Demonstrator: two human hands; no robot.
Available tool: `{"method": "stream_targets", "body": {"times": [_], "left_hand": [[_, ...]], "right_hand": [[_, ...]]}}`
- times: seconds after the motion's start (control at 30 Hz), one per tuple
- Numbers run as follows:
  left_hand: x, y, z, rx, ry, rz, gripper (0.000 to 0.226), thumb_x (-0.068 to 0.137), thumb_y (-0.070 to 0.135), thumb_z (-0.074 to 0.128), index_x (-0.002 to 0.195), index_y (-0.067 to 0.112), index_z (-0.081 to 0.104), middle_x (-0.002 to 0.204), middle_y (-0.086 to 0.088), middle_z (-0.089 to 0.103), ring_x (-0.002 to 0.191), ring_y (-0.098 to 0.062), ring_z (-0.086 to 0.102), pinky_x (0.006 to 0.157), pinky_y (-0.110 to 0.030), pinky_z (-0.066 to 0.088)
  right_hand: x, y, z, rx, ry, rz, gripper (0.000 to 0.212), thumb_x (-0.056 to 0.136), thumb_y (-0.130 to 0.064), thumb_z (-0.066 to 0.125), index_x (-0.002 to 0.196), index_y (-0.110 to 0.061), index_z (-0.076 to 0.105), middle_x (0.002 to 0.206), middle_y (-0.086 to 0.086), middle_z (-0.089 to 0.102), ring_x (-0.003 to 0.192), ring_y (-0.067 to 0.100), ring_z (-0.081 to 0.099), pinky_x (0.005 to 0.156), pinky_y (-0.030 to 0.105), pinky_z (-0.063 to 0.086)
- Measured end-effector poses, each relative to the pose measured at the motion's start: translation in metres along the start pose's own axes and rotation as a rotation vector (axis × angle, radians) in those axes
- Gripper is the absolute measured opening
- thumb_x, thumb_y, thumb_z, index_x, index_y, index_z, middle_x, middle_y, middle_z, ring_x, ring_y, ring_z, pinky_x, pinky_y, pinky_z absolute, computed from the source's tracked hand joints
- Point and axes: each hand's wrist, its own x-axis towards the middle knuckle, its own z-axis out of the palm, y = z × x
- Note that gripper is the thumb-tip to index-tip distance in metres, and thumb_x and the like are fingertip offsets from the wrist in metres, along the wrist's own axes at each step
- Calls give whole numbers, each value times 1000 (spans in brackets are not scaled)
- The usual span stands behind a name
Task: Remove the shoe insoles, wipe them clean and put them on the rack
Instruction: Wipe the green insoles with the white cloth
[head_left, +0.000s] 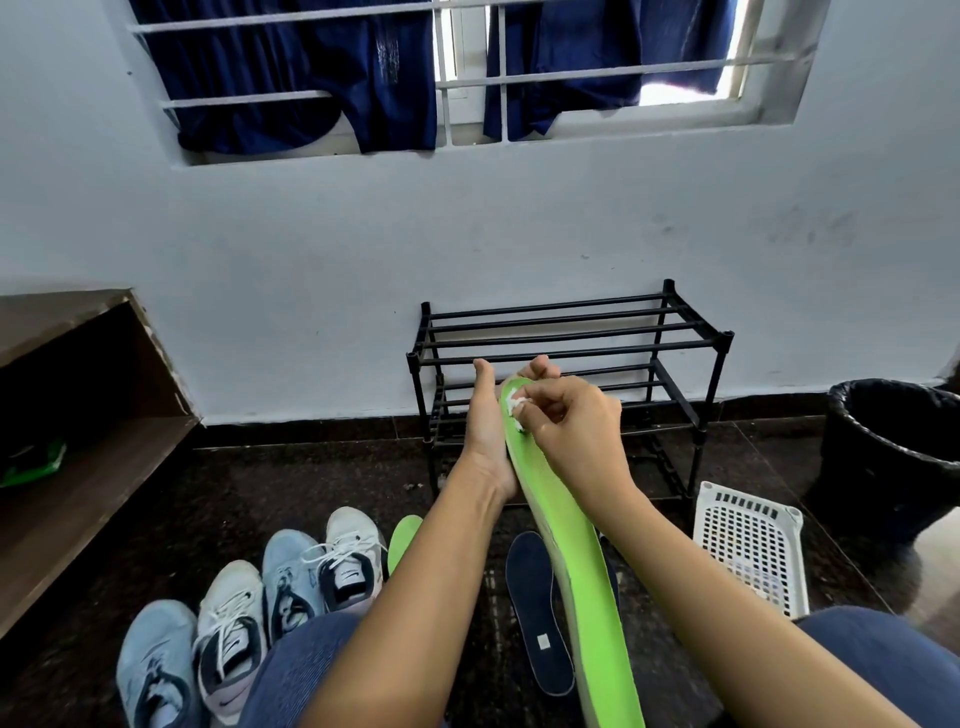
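Note:
My left hand (491, 415) holds a long green insole (571, 545) from behind near its far tip, fingers curled over the top edge. My right hand (571, 423) pinches a small white wipe (514, 405) and presses it against the insole's tip. A second green insole (402, 538) lies on the floor behind my left forearm. A dark blue insole (535, 608) lies flat on the floor beside the green one. The black rack (571, 332) stands against the wall, its bars bare.
Several sneakers (291, 577), light blue and white, line up on the floor at the left. A white plastic basket (753, 545) sits at the right, a black bin (893, 457) beyond it. A brown shelf unit (88, 415) stands on the left.

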Motion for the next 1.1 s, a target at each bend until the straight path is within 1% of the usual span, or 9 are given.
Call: {"method": "stream_targets", "body": {"times": [0.1, 0.2, 0.37, 0.5, 0.63, 0.73, 0.87, 1.0, 1.1], "left_hand": [[1, -6, 1, 52, 41, -49, 66, 92, 70, 24, 83, 17, 63, 75, -2, 66, 65, -16, 67, 62, -25, 55], [3, -8, 2, 87, 80, -80, 63, 92, 69, 25, 92, 21, 66, 77, -3, 69, 68, -16, 69, 62, -25, 56], [3, -3, -1, 30, 58, -66, 74, 95, 65, 19, 73, 19, 73, 76, -3, 68, 67, -15, 68, 66, -25, 55], [6, 4, -7, -81, 26, -1, 64, 97, 61, 21, 80, 12, 59, 78, -6, 67, 69, -19, 68, 66, -29, 59], [5, 12, -10, -145, 8, 6, 73, 96, 64, 24, 66, 9, 62, 73, -5, 62, 72, -19, 65, 72, -30, 57], [2, 12, -12, -159, -1, 9, 76, 93, 68, 23, 65, 8, 60, 74, -6, 57, 72, -20, 62, 74, -30, 57], [-1, 10, -8, -129, 14, -7, 81, 89, 74, 20, 69, 7, 59, 74, -8, 58, 78, -22, 61, 84, -34, 49], [-3, 5, -6, -40, 14, -40, 84, 88, 77, 16, 77, 7, 62, 78, -7, 65, 78, -22, 65, 75, -30, 56], [-1, 0, -6, 23, 71, -71, 83, 90, 76, 15, 80, 9, 63, 79, -7, 69, 68, -21, 69, 67, -28, 57]], "right_hand": [[5, 6, 4, -66, 87, -13, 14, 80, -11, 68, 90, -19, 74, 82, 6, 67, 73, 20, 63, 76, 33, 50], [5, 4, 6, -147, 162, -51, 14, 82, -9, 65, 91, -15, 74, 80, 7, 63, 71, 26, 61, 72, 41, 50], [4, 2, 8, -142, 184, -132, 13, 80, -7, 68, 89, -13, 74, 79, 5, 63, 67, 21, 59, 68, 36, 50], [2, -5, -2, 38, -77, -32, 13, 78, -11, 72, 87, -20, 75, 75, -5, 69, 66, 3, 59, 65, 6, 41], [-4, -8, -7, 166, -279, -24, 12, 79, -11, 73, 81, -22, 74, 68, -1, 71, 67, 13, 66, 71, 22, 53], [-5, -7, -11, 247, -405, -15, 15, 79, -8, 73, 80, -22, 74, 67, 2, 71, 63, 9, 65, 74, 29, 55], [-8, -7, -11, 245, -322, 10, 17, 77, -8, 75, 76, -25, 74, 66, 1, 71, 66, 12, 67, 78, 38, 57], [-10, -8, -6, 166, -158, -2, 17, 76, -9, 75, 72, -25, 74, 64, -12, 69, 66, 2, 64, 73, 23, 53], [-8, -8, -6, 141, -103, -12, 12, 76, -9, 74, 76, -21, 75, 63, -6, 68, 64, 5, 63, 70, 19, 50]]}}
